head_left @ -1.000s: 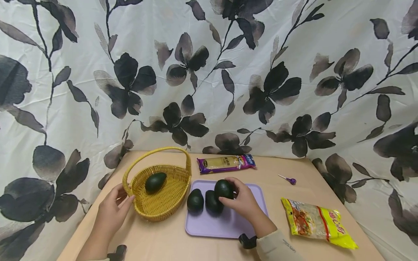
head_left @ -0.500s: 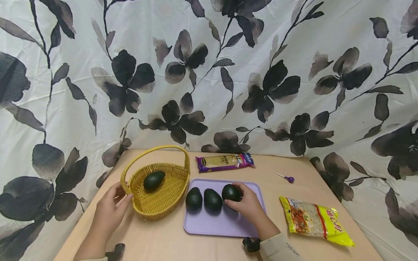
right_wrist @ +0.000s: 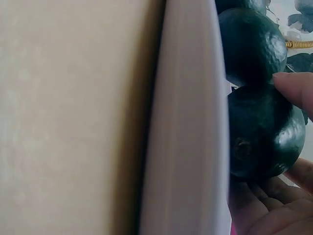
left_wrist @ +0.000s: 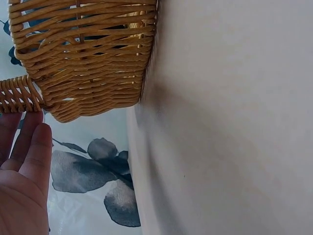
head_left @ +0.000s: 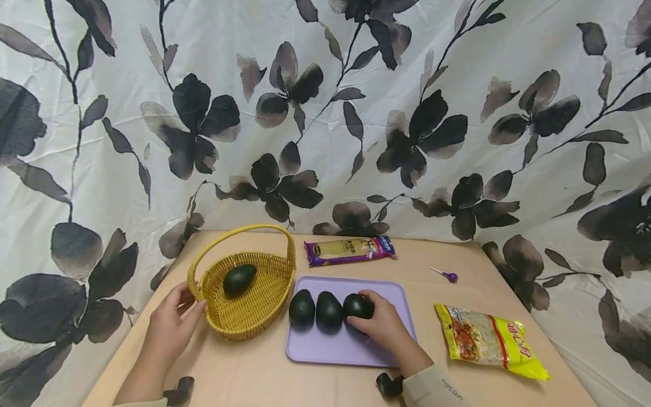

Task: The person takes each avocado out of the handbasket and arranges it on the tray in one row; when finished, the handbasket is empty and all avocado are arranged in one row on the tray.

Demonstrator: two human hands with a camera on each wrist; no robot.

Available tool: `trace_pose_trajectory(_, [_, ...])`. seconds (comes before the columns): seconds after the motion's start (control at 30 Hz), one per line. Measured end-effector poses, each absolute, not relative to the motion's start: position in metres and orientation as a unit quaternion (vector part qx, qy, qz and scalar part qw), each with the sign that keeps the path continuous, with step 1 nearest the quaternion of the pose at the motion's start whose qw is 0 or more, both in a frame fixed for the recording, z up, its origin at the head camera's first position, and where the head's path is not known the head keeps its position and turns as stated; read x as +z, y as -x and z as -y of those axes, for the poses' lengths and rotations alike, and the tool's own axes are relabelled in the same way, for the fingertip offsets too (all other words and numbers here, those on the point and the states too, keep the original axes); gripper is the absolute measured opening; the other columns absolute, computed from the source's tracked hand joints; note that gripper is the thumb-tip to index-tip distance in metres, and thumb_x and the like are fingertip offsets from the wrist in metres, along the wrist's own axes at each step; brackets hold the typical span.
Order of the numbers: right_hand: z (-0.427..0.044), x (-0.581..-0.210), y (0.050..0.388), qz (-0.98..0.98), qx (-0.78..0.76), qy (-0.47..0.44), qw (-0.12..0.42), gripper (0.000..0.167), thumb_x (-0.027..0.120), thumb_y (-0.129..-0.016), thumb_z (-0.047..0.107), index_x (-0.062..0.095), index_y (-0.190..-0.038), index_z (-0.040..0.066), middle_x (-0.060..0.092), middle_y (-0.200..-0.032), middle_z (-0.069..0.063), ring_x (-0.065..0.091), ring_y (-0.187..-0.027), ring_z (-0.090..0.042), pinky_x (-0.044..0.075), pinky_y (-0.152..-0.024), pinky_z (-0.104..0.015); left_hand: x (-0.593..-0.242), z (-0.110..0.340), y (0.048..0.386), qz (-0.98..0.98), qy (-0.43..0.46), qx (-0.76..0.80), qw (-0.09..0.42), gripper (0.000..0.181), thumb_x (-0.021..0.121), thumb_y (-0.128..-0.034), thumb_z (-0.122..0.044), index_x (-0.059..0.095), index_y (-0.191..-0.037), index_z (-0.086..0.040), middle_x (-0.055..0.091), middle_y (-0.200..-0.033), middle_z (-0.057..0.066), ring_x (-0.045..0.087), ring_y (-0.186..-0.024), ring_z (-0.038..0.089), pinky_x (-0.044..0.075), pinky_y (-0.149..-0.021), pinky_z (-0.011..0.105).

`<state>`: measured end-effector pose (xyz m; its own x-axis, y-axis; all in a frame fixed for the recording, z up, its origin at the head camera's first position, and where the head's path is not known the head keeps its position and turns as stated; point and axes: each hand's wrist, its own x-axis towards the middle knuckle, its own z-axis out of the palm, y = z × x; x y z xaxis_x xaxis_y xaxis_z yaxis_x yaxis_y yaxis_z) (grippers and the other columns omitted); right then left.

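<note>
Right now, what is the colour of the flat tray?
Light purple; the tray shows best in the head view.

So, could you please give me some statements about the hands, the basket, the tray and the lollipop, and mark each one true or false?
1. The right hand has an avocado in its grip. True.
2. The left hand touches the handle of the basket. True.
3. The basket contains three avocados. False: it contains a single avocado.
4. The lollipop lies on the table, off the purple tray. True.
5. In the head view, the purple tray is left of the basket. False: it is to the right.
</note>
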<state>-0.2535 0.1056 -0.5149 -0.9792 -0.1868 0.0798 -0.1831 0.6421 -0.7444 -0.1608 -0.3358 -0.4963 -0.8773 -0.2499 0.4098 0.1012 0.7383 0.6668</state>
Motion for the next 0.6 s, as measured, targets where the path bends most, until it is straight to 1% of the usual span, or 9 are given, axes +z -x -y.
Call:
trace_pose_trajectory(0.1, [-0.107, -0.516, 0.253, -0.904, -0.415, 0.099, 0.005, 0.075, 0.091, -0.076, 0.035, 0.06, -0.139, 0.008, 0.068, -0.129, -0.011, 0.065, -0.115, -0.029, 0.059, -0.101, -0.053, -0.497, 0.336, 0.162, 0.899, -0.038, -0.359, 0.247, 0.052, 0.07, -0.0992, -0.018, 0.048, -0.143, -0.003, 0.063, -0.13, 0.016, 0.063, -0.122, 0.038, 0.055, -0.099, 0.038])
trace_pose_trajectory(0.23, [-0.112, -0.516, 0.251, -0.892, -0.44, 0.1, 0.012, 0.077, 0.09, -0.077, 0.031, 0.057, -0.142, 0.005, 0.067, -0.132, -0.015, 0.068, -0.115, -0.031, 0.06, -0.103, -0.051, -0.497, 0.336, 0.162, 0.899, -0.041, -0.361, 0.246, 0.052, 0.071, -0.0984, -0.016, 0.048, -0.144, -0.003, 0.063, -0.13, 0.016, 0.063, -0.123, 0.038, 0.054, -0.099, 0.041])
trace_pose_trajectory(0.43, [-0.117, -0.515, 0.249, -0.878, -0.464, 0.117, -0.002, 0.07, 0.088, -0.081, 0.023, 0.058, -0.14, 0.002, 0.067, -0.132, -0.018, 0.069, -0.117, -0.033, 0.06, -0.103, -0.046, -0.496, 0.336, 0.162, 0.898, -0.045, -0.363, 0.245, 0.053, 0.071, -0.0981, -0.014, 0.048, -0.145, -0.003, 0.062, -0.131, 0.016, 0.062, -0.123, 0.038, 0.054, -0.099, 0.043])
trace_pose_trajectory(0.6, [-0.116, -0.511, 0.249, -0.869, -0.478, 0.123, -0.011, 0.06, 0.085, -0.084, 0.017, 0.061, -0.136, 0.001, 0.068, -0.131, -0.017, 0.067, -0.12, -0.031, 0.06, -0.104, -0.043, -0.495, 0.334, 0.16, 0.897, -0.045, -0.366, 0.245, 0.053, 0.071, -0.0983, -0.015, 0.048, -0.144, -0.004, 0.062, -0.131, 0.016, 0.062, -0.123, 0.038, 0.054, -0.1, 0.041])
